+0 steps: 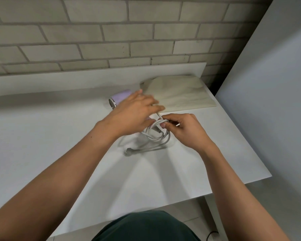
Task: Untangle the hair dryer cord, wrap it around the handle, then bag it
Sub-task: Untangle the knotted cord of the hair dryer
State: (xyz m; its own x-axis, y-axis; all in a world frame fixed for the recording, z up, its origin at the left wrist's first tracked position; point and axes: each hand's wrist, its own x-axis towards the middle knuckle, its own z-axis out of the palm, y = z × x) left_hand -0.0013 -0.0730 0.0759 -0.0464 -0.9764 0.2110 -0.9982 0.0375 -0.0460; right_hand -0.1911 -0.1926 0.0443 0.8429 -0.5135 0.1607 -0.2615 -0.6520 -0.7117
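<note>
At the middle of the white counter, the fingers of the right hand are pinching a bunch of loops of the pale grey cord, thumb beneath and fingertips curling over, probably steadying the tangle so one strand can be worked free. One strand is running up from that pinch to the left hand, just beside the right. Its fingers are looking mostly straight, but blur is hiding whether they are gripping that strand or only touching it. Beneath the left hand, the lilac hair dryer is lying on its side, only its barrel end showing, likely pinned so it is not sliding as the cord is pulled. Nearer the person, the plug is resting loose on the counter at the end of the knotted loops. Just beyond the hands, a flat beige bag is lying within easy reach for the last step. Behind it, a pale brick wall is rising. No brand, label or writing is showing legibly anywhere.
</note>
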